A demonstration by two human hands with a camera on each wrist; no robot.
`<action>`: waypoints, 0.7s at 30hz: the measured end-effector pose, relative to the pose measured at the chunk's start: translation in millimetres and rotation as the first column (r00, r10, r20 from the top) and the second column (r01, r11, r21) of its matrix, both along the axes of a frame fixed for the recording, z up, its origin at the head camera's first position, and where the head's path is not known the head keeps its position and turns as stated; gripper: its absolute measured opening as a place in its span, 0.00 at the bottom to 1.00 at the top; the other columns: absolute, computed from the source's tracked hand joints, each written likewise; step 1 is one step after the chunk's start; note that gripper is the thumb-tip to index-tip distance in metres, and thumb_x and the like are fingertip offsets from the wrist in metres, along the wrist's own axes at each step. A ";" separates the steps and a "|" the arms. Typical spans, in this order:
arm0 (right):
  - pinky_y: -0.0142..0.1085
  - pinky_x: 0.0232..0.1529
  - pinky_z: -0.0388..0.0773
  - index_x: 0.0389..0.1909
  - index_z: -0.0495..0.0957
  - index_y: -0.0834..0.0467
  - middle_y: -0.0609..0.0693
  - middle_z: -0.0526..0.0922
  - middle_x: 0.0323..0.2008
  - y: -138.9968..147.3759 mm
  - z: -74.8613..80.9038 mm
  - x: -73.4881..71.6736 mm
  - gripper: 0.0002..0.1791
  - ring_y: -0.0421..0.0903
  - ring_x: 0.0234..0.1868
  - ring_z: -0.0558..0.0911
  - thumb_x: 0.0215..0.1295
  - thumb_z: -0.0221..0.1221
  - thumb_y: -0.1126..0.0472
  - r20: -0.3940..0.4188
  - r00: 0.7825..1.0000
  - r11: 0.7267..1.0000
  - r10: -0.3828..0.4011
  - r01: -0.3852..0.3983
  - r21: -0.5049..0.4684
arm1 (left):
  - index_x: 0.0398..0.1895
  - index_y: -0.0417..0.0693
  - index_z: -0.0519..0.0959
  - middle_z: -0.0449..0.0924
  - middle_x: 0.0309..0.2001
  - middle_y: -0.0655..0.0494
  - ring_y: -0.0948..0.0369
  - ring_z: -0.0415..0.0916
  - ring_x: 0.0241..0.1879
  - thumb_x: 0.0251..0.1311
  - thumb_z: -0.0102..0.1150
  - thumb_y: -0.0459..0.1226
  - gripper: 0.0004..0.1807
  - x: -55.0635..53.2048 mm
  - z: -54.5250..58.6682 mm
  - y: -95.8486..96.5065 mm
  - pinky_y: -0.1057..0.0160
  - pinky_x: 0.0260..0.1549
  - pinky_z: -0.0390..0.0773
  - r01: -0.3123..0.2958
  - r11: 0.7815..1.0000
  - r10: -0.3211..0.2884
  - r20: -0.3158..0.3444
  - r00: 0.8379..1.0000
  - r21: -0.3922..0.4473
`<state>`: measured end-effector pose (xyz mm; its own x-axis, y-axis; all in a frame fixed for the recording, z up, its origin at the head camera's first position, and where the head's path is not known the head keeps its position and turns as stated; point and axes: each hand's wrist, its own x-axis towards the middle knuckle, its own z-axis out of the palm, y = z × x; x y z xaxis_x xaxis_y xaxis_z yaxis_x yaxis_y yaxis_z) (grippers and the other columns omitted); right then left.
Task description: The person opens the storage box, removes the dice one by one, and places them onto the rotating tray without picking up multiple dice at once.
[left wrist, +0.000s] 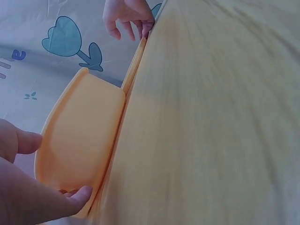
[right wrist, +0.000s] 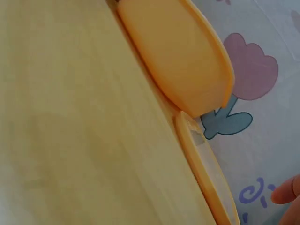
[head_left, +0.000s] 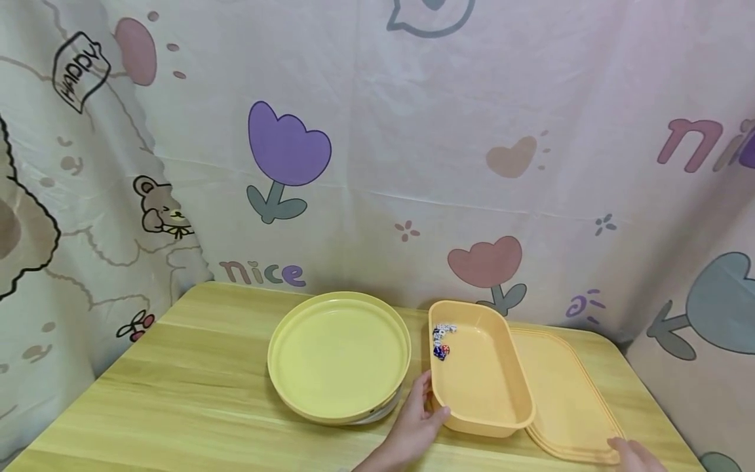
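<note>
An orange rectangular plastic box (head_left: 480,373) stands uncovered on the table, with several small dice (head_left: 439,341) along its left side. My left hand (head_left: 413,423) grips its near left corner, thumb over the rim and fingers along the outer wall. Right of the box lies a matching flat lid (head_left: 569,393); its left edge is hidden behind the box. My right hand (head_left: 637,455) pinches the lid's near right corner. In the left wrist view, the right hand's (left wrist: 129,18) fingertips meet the lid's end. A fingertip (right wrist: 286,190) shows above the lid in the right wrist view.
A round yellow tray (head_left: 339,357) rests to the left of the box, raised on something white mostly hidden beneath it. Behind the wooden table (head_left: 177,367) hangs a printed curtain (head_left: 377,131), close along its back edge and sides.
</note>
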<state>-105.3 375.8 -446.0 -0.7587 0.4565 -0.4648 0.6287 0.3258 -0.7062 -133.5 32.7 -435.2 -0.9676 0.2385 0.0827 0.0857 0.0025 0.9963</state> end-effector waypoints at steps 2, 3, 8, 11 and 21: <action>0.61 0.42 0.64 0.62 0.30 0.75 0.77 0.42 0.60 -2.7 -1.9 1.2 0.50 0.75 0.55 0.52 0.62 0.34 0.35 -0.016 1.000 1.000 -0.010 0.009 -0.014 | 0.67 0.37 0.49 0.54 0.63 0.37 0.42 0.54 0.61 0.58 0.54 0.37 0.37 2.4 4.0 -1.4 0.44 0.52 0.62 -0.027 0.997 0.027 -0.003 1.000 -0.076; 0.62 0.44 0.62 0.62 0.29 0.73 0.76 0.39 0.61 -4.2 -2.8 1.5 0.50 0.75 0.56 0.50 0.62 0.35 0.35 -0.027 0.999 0.999 -0.030 0.029 -0.031 | 0.67 0.38 0.50 0.54 0.63 0.38 0.41 0.54 0.60 0.58 0.55 0.39 0.37 4.3 7.4 -2.4 0.43 0.51 0.62 -0.044 0.992 0.043 -0.011 0.999 -0.119; 0.62 0.42 0.64 0.63 0.26 0.70 0.77 0.31 0.61 -1.0 -4.4 6.1 0.60 0.76 0.56 0.47 0.52 0.37 0.25 -0.070 0.998 0.997 -0.011 0.006 -0.081 | 0.66 0.46 0.53 0.57 0.62 0.43 0.41 0.60 0.56 0.61 0.52 0.42 0.33 16.6 36.6 -14.6 0.42 0.48 0.65 -0.015 0.971 -0.005 -0.086 0.996 -0.240; 0.58 0.37 0.68 0.64 0.29 0.70 0.78 0.39 0.60 -1.5 -2.7 9.2 0.60 0.76 0.53 0.52 0.52 0.36 0.25 -0.085 0.996 1.000 0.017 -0.015 0.023 | 0.65 0.49 0.59 0.61 0.60 0.49 0.49 0.67 0.52 0.65 0.46 0.39 0.25 17.4 52.2 -29.4 0.55 0.46 0.71 0.066 0.960 -0.120 -0.186 0.975 -0.271; 0.59 0.45 0.62 0.68 0.42 0.65 0.76 0.52 0.58 -35.8 12.6 8.6 0.41 0.70 0.55 0.57 0.64 0.42 0.42 -0.214 0.977 0.997 0.008 0.007 0.071 | 0.45 0.48 0.75 0.74 0.44 0.63 0.63 0.71 0.45 0.59 0.56 0.39 0.12 5.6 30.5 -132.7 0.62 0.43 0.72 -0.124 0.815 -0.300 -0.596 0.745 -0.566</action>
